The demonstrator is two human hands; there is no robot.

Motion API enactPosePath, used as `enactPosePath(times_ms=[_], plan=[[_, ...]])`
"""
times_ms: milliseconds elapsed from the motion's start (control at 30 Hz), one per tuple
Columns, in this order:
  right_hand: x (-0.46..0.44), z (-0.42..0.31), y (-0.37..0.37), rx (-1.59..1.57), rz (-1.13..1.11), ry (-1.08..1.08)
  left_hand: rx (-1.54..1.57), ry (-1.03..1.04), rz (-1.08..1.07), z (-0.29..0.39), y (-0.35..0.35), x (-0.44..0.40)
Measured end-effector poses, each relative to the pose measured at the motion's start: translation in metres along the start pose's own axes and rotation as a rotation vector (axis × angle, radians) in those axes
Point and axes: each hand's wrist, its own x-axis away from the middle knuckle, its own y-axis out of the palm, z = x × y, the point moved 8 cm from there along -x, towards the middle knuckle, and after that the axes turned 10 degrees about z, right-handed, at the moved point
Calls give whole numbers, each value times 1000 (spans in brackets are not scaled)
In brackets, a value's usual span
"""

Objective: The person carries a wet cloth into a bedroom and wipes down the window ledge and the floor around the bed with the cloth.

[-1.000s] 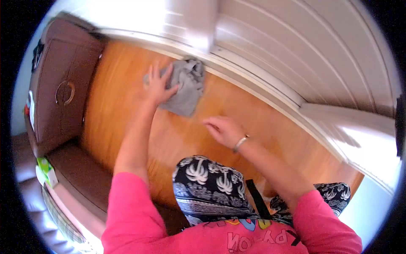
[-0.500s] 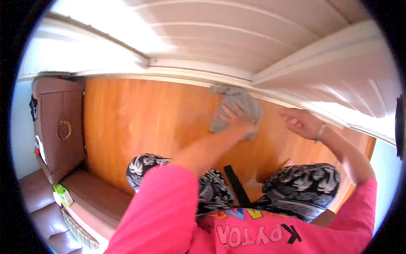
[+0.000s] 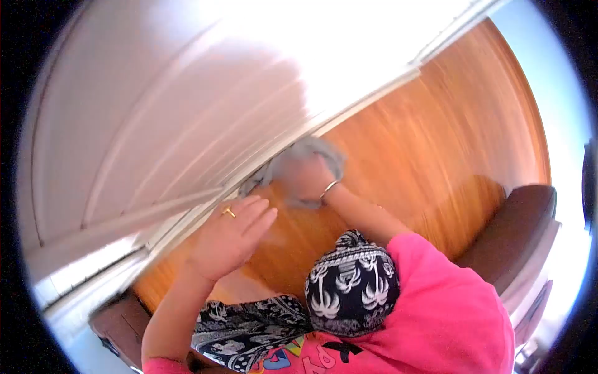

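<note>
My right hand, with a bracelet at the wrist, is on a grey cloth at the foot of the white panelled surface. The cloth is bunched around the hand against the wooden floor. Motion blurs the fingers there. My left hand, wearing a gold ring, is raised to the left of the cloth, near the white base edge. Its fingers are stretched out and it holds nothing.
White panels rise along the floor's edge, with bright light on them. A brown sofa part stands at the right, and another brown piece of furniture at the lower left. My knee, in patterned trousers, is close below the cloth.
The view has swung round to the right. Before, my left hand lay on the cloth and my right was off it; now the right hand has the cloth and the left is lifted away.
</note>
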Motion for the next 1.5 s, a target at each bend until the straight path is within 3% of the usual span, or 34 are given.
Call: enactPosePath(times_ms=[100, 267, 333, 400, 433, 467, 500, 533, 567, 600, 633, 667, 733, 767, 833, 867, 900, 933, 967, 1000, 1033, 1100, 1133, 1200, 1267, 1300, 1367, 1433, 1500], plan=[[45, 129, -43, 152, 212, 233, -162, 290, 74, 13, -3, -64], [91, 290, -102, 316, 330, 514, -222, 333, 97, 7, 9, -143], [117, 332, -135, 108, 559, 717, -242, 363, 102, 17, 29, -166], [118, 259, -193, 79, 453, 461, -209, 346, 147, 34, 25, -176], [125, 222, -189, -89, 519, 376, -198, 371, 151, 43, 30, -186], [132, 178, -182, -57, 582, 333, -201, 397, 185, 51, 31, -192], [136, 123, -171, 98, 622, 152, -207, 422, 215, 58, 30, -197], [130, 87, -141, -74, 339, 355, -201, 439, 212, 64, 31, -203], [121, 51, -91, 47, 406, 41, -208, 453, 245, 52, 65, -223], [122, 22, -58, -34, 325, -59, -208, 476, 268, 54, 65, -235], [112, 1, -10, -245, 438, -99, -213, 482, 263, 55, 64, -243], [103, 1, -18, -455, 546, -143, -230, 481, 222, 54, 68, -251], [98, 22, -10, -455, 509, -105, -254, 480, 170, 45, 74, -268], [99, 41, -18, -453, 453, -68, -270, 479, 154, 39, 76, -272], [104, 115, 2, -735, 139, 135, -284, 470, 112, 34, 80, -285], [112, 170, -1, -590, 320, 232, -289, 463, 44, 32, 84, -286], [133, 231, -51, -638, 269, 416, -300, 455, -24, 31, 84, -286], [149, 296, -69, -517, 616, 406, -315, 461, -33, 30, 84, -290], [156, 358, -96, -373, 605, 439, -307, 430, -70, 29, 83, -292], [168, 422, -99, -259, 672, 567, -298, 404, -103, 27, 83, -296], [180, 471, -130, -113, 595, 715, -308, 395, -71, 32, 80, -292], [188, 532, -171, 129, 574, 642, -363, 328, -114, 10, 87, -299], [196, 533, -189, 119, 584, 648, -372, 335, -122, 12, 83, -302], [215, 489, -225, 232, 752, 368, -333, 310, -173, 20, 77, -301], [242, 411, -215, 178, 744, 274, -372, 326, -183, 30, 70, -302], [245, 388, -170, 60, 412, 476, -421, 330, -178, 32, 67, -303], [289, 288, -134, 192, 535, 311, -408, 335, -185, 33, 63, -296], [322, 250, -68, -182, 142, 569, -411, 330, -195, 35, 54, -300], [321, 263, -61, -106, 116, 611, -374, 211, -264, 49, 46, -306]])
